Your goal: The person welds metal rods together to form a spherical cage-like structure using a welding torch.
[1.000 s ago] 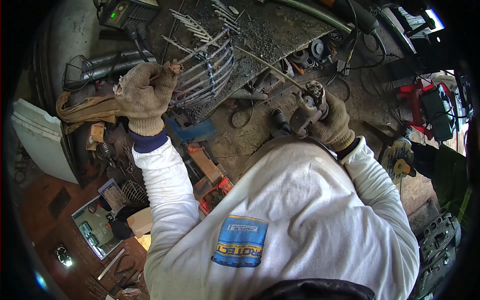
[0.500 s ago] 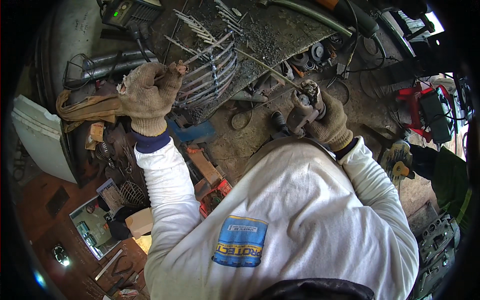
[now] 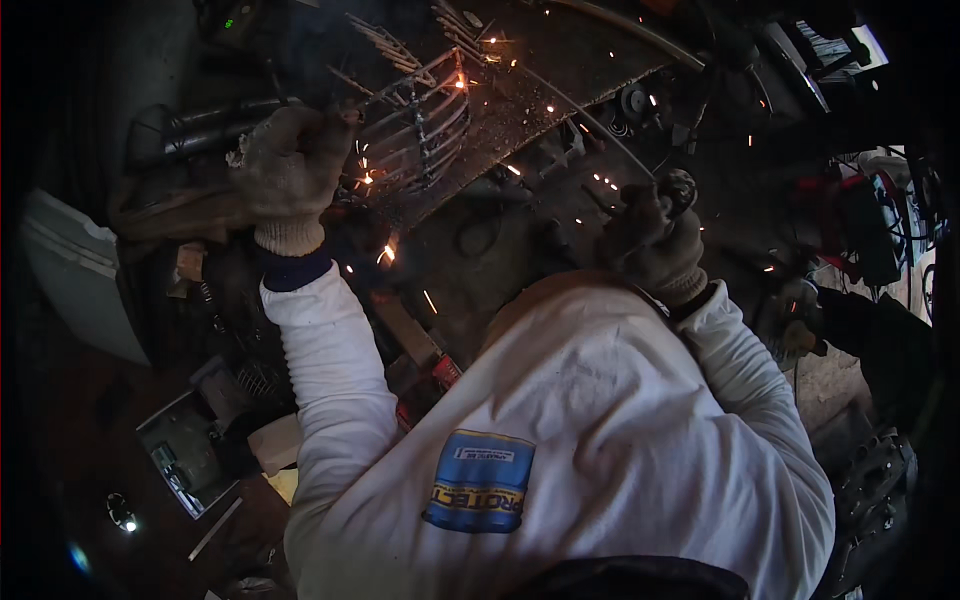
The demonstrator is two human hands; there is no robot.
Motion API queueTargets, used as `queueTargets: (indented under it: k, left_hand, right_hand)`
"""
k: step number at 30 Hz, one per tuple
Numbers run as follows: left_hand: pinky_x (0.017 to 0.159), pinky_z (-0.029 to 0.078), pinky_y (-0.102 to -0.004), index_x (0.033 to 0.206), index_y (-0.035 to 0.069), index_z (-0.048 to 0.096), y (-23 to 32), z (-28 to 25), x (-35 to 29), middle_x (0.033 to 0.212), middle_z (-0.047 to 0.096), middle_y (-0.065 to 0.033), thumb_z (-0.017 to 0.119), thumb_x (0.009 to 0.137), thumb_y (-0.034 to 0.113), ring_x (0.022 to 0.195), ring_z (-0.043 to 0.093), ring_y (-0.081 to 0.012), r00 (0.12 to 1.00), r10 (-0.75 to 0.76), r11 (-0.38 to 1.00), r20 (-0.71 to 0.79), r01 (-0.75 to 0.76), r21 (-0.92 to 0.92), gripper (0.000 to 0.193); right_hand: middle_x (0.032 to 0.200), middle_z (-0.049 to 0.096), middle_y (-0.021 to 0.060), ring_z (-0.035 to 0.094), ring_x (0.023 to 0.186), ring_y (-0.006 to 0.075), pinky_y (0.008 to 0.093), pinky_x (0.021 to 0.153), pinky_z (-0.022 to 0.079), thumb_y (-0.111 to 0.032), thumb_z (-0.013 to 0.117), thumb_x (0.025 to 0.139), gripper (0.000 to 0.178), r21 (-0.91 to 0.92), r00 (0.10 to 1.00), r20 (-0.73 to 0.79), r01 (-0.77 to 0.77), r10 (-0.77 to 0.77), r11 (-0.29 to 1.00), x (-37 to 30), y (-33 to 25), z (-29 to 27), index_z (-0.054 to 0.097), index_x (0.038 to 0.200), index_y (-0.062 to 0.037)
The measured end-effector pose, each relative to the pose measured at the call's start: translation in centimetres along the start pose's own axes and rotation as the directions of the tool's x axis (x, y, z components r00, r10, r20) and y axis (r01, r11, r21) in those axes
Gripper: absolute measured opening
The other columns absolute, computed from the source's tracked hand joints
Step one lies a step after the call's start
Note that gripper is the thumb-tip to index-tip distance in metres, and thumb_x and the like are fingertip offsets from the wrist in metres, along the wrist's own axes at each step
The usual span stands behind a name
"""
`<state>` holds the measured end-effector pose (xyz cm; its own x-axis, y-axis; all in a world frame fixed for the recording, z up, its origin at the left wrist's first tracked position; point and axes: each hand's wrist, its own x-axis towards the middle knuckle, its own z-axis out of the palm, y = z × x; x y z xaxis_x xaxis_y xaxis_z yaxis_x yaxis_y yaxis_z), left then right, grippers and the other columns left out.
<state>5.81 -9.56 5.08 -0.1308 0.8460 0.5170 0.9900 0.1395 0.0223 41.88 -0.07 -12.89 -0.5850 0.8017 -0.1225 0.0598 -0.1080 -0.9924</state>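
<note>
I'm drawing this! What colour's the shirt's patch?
The patch is mostly blue with yellow, best in the head view.

Shirt patch (image 3: 478, 482) — printed lettering, display (image 3: 229, 22) — green digits

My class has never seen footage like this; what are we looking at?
No robot here: these are a person's gloved hands, seen from above by a head-worn wide camera that bends straight edges. The left hand is beside a curved metal frame at the table's edge; whether it grips the frame is unclear. The right hand holds a dark tool with a long thin rod pointing toward the table. Short rods lie there too, and sparks scatter about.
</note>
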Motion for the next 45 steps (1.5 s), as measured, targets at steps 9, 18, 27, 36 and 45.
queueTargets:
  k: [9,18,27,36,45]
  left_hand:
    - [0.051,0.049,-0.0351,0.066,0.01,0.066,0.0,-0.1,0.1,0.059,0.063,-0.0048,0.076,0.082,0.052,0.051,0.063,-0.0234,0.994,0.032,0.999,-0.102,-0.03,0.023,0.046]
    - [0.06,0.052,-0.0346,0.081,0.009,0.073,0.6,-0.6,-0.2,0.07,0.069,-0.008,0.073,0.084,0.052,0.063,0.068,-0.025,1.0,-0.014,0.994,0.015,0.012,0.112,0.043]
    - [0.068,0.059,-0.032,0.102,0.008,0.073,-2.1,0.2,-2.4,0.081,0.073,-0.0072,0.075,0.084,0.045,0.075,0.072,-0.0207,0.992,-0.124,0.915,-0.025,0.124,0.383,0.041]
    - [0.052,0.045,-0.0345,0.069,0.012,0.06,1.8,-0.1,0.0,0.058,0.056,-0.0023,0.08,0.079,0.047,0.054,0.058,-0.0173,0.999,0.0,1.0,-0.048,-0.001,-0.03,0.041]
    - [0.051,0.045,-0.0328,0.074,0.009,0.065,1.2,-0.4,-0.2,0.061,0.059,-0.0042,0.079,0.081,0.047,0.053,0.057,-0.0171,0.999,-0.045,0.994,-0.029,0.042,-0.103,0.041]
  right_hand:
    - [0.096,0.072,0.0178,0.073,0.088,0.0304,0.0367,0.077,0.057,-0.027,0.078,0.076,0.046,-0.232,0.971,0.082,0.239,-0.226,0.943,0.8,-1.3,0.1,0.066,0.111,0.0001]
    - [0.095,0.072,0.0172,0.073,0.087,0.0317,0.0377,0.076,0.057,-0.03,0.079,0.075,0.048,-0.307,0.98,0.108,0.193,-0.167,0.932,0.8,-1.4,0.2,0.067,0.112,-0.0015]
    - [0.096,0.072,0.0085,0.07,0.084,0.0186,0.0321,0.079,0.056,-0.03,0.067,0.089,0.039,-0.35,0.86,0.195,0.51,-0.472,0.785,1.2,-0.6,0.4,0.063,0.119,-0.0054]
    - [0.083,0.066,0.0075,0.063,0.076,0.0139,0.0301,0.067,0.052,-0.021,0.065,0.093,0.022,0.207,0.996,-0.04,0.087,-0.08,0.974,-0.7,0.7,1.2,0.063,0.103,-0.0017]
    - [0.093,0.073,0.0171,0.073,0.084,0.0244,0.0351,0.073,0.057,-0.026,0.075,0.084,0.035,-0.201,0.97,0.031,0.244,-0.242,0.949,0.0,-1.4,0.6,0.067,0.106,0.0002]
